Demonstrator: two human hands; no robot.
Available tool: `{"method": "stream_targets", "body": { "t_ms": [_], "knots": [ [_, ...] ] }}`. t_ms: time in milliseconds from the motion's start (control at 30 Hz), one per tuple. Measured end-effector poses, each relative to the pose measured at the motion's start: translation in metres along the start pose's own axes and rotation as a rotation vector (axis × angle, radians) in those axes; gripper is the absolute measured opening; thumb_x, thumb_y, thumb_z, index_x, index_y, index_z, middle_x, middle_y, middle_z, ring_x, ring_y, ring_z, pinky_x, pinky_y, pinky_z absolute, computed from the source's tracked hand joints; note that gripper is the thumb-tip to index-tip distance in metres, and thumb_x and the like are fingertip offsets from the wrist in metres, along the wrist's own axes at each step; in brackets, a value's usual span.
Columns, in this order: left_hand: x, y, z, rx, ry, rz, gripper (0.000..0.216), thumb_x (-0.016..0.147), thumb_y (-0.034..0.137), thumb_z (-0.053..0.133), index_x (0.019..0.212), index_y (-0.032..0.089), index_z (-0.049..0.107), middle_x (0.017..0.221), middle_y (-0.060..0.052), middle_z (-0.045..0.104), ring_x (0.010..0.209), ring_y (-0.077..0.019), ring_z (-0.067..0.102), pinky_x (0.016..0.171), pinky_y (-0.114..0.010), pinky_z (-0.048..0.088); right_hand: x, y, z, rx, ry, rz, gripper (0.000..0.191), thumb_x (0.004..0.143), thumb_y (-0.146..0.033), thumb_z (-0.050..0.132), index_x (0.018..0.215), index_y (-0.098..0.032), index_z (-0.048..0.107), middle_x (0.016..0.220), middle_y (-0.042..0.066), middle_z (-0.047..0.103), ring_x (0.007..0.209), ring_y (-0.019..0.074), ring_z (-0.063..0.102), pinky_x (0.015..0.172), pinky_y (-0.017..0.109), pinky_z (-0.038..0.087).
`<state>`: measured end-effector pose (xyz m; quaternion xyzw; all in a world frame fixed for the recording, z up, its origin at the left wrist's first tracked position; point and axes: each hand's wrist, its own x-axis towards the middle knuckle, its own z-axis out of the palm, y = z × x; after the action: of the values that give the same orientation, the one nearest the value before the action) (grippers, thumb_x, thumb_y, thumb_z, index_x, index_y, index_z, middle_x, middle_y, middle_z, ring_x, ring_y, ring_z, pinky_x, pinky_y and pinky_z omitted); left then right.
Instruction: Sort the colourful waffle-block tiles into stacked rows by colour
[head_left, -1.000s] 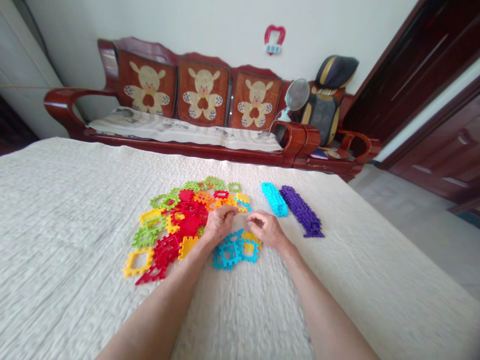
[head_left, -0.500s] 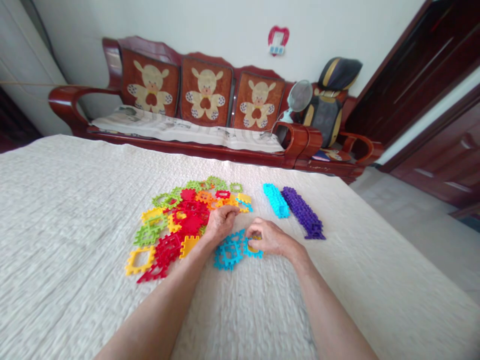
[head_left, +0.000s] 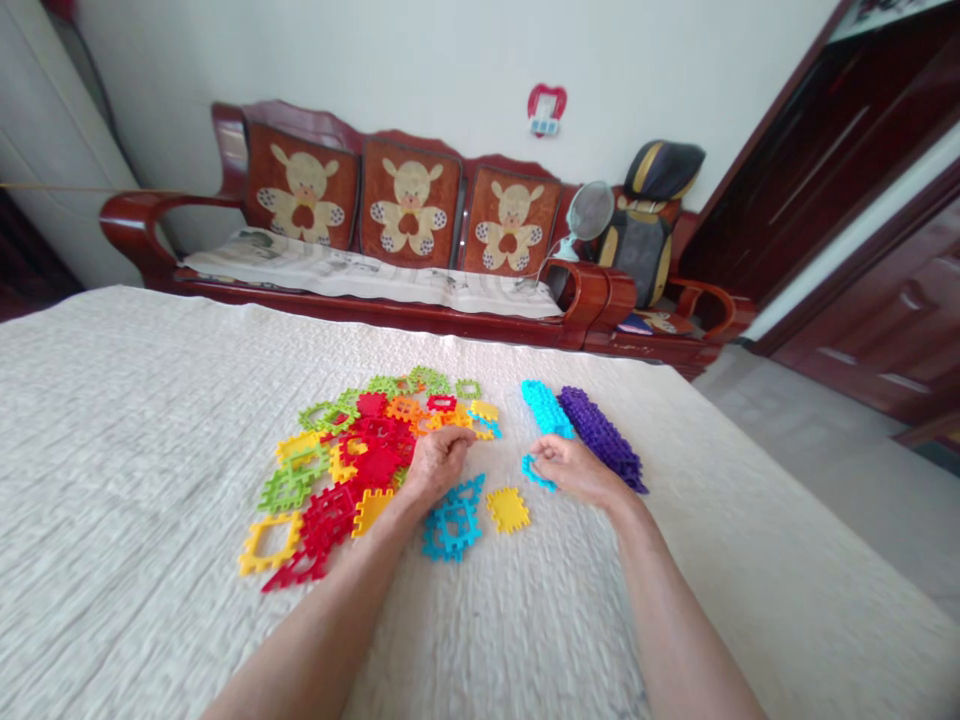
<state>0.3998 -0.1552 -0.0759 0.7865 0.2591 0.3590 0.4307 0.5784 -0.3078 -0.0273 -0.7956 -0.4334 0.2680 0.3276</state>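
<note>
Tile of yellow plastic [head_left: 508,510], square with toothed edges, lies on white cloth [head_left: 525,620]; beyond it rightward, the right hand [head_left: 574,468] pinches a blue toothed plastic frame [head_left: 531,474]; beyond it leftward, the left hand [head_left: 439,464] is curled, whether around anything I cannot tell; overlapping blue plastic pieces [head_left: 454,524] lie left of the tile.

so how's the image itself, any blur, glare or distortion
Head view: soft light, no hard shadows on the white cover; glossy sheen on the sofa armrest; the cover's texture smears toward the left edge; the far-right door slants, likely lens distortion; detail on the left hand and right hand is soft.
</note>
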Motion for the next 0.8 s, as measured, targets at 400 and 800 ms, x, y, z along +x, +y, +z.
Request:
{"method": "stream_targets", "body": {
  "t_ms": [400,800],
  "knots": [
    [0.0,-0.003,0.001,0.031,-0.01,0.015,0.027,0.08,0.016,0.047,0.086,0.019,0.072,0.083,0.0,0.074,0.075,-0.0123,0.066,0.07,-0.02,0.049,-0.001,-0.005,0.002,0.264,-0.056,0.087,0.038,0.072,-0.016,0.047,0.103,-0.015,0.07,0.097,0.006,0.072,0.086,0.0154,0.067,0.079,0.026,0.05],
    [0.0,-0.006,0.003,0.043,-0.007,0.016,0.026,0.08,0.018,0.048,0.088,0.021,0.073,0.085,0.0,0.075,0.079,-0.0135,0.068,0.073,-0.021,0.051,-0.001,-0.016,0.007,0.299,0.008,0.054,0.033,0.074,-0.026,0.055,0.101,-0.014,0.071,0.093,0.006,0.074,0.089,0.0191,0.067,0.085,0.032,0.051]
  ]
}}
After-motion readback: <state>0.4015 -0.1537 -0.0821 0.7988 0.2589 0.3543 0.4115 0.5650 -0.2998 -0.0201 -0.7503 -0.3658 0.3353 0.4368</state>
